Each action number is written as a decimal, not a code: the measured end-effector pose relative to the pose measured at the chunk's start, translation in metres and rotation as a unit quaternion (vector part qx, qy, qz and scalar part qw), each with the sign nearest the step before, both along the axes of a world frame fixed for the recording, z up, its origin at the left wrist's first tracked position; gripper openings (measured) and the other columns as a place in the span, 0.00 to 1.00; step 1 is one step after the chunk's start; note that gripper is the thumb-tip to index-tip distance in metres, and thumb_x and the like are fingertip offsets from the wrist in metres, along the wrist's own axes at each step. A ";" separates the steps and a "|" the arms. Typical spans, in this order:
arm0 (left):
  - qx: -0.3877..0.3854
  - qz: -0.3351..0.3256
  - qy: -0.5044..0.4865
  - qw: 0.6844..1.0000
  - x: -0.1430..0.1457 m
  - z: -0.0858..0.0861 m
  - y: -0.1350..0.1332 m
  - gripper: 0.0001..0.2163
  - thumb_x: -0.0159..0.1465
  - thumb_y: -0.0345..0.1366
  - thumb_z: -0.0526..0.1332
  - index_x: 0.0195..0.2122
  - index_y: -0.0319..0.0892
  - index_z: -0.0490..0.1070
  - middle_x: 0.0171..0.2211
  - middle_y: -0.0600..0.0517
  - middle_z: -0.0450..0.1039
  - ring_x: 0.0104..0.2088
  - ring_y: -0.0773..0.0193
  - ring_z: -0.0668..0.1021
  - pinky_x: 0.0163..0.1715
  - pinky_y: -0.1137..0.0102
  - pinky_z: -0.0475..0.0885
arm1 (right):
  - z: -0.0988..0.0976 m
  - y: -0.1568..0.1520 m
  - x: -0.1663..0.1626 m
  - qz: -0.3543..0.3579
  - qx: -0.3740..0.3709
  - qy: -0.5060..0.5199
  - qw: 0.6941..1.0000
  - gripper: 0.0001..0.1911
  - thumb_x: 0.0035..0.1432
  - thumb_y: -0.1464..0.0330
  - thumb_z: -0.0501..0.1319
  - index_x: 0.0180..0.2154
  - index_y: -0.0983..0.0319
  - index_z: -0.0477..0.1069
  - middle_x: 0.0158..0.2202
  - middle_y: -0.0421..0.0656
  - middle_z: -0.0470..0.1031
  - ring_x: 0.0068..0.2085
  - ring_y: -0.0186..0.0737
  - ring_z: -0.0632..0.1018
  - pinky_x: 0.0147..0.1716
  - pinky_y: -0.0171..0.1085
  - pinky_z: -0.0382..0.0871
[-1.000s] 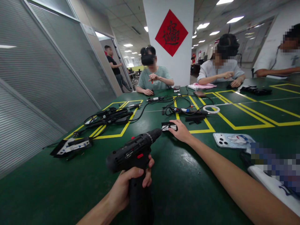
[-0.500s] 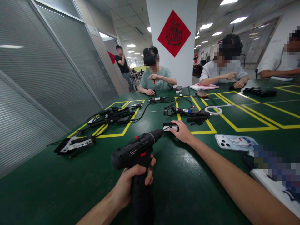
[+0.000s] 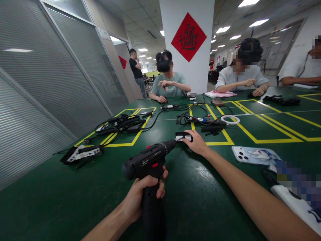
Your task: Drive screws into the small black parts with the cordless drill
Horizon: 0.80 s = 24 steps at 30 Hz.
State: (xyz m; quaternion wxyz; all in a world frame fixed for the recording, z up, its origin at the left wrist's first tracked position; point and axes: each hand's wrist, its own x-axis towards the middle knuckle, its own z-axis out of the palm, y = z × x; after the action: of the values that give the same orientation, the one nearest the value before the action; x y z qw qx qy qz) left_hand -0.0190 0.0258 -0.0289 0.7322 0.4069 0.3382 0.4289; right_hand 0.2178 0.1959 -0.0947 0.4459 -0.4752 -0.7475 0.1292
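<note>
My left hand (image 3: 136,197) is wrapped round the grip of a black cordless drill (image 3: 147,159) with red switches. The drill points forward and slightly right, its chuck close to a small black-and-white part (image 3: 181,134). Around the right end of that part, the fingers of my right hand (image 3: 197,142) are closed, keeping it against the green table (image 3: 190,190). A thin bit runs from the chuck towards the part; whether its tip touches the part I cannot tell.
Cables and black devices (image 3: 120,125) lie to the left, near a black-and-white piece (image 3: 84,154). Beyond my right hand are more cables, a black strip (image 3: 213,129) and a white ring (image 3: 230,119). A phone (image 3: 254,155) lies right. Co-workers sit across the table.
The whole view has shifted slightly, so things appear a little further right. Both hands keep their grips, and the drill stays up against the small part.
</note>
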 end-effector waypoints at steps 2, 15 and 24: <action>0.001 0.001 0.005 1.000 0.000 0.000 0.000 0.14 0.58 0.29 0.49 0.45 0.38 0.65 0.37 0.48 0.65 0.20 0.73 0.66 0.27 0.67 0.65 | -0.001 0.001 0.000 -0.001 0.002 0.002 1.000 0.23 0.55 0.61 0.60 0.52 0.61 0.67 0.46 0.48 0.68 0.48 0.43 0.72 0.51 0.42 0.64; -0.015 0.021 0.017 1.000 0.005 0.002 -0.002 0.11 0.59 0.28 0.51 0.42 0.38 0.65 0.34 0.51 0.63 0.20 0.72 0.66 0.27 0.68 0.65 | -0.001 0.001 0.000 0.007 0.010 0.004 1.000 0.22 0.54 0.62 0.61 0.51 0.61 0.67 0.45 0.47 0.68 0.46 0.42 0.72 0.50 0.41 0.65; -0.021 0.032 0.023 0.999 0.008 0.005 -0.003 0.10 0.58 0.29 0.53 0.41 0.38 0.65 0.34 0.51 0.63 0.20 0.72 0.67 0.27 0.67 0.65 | -0.001 0.001 0.000 0.007 0.015 0.005 1.000 0.22 0.54 0.63 0.61 0.50 0.60 0.67 0.45 0.47 0.68 0.46 0.41 0.72 0.50 0.41 0.65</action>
State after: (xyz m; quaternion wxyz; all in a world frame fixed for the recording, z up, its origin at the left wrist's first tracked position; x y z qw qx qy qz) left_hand -0.0105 0.0227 -0.0240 0.7182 0.3904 0.3770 0.4355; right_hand 0.2176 0.1967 -0.0958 0.4555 -0.4626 -0.7505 0.1237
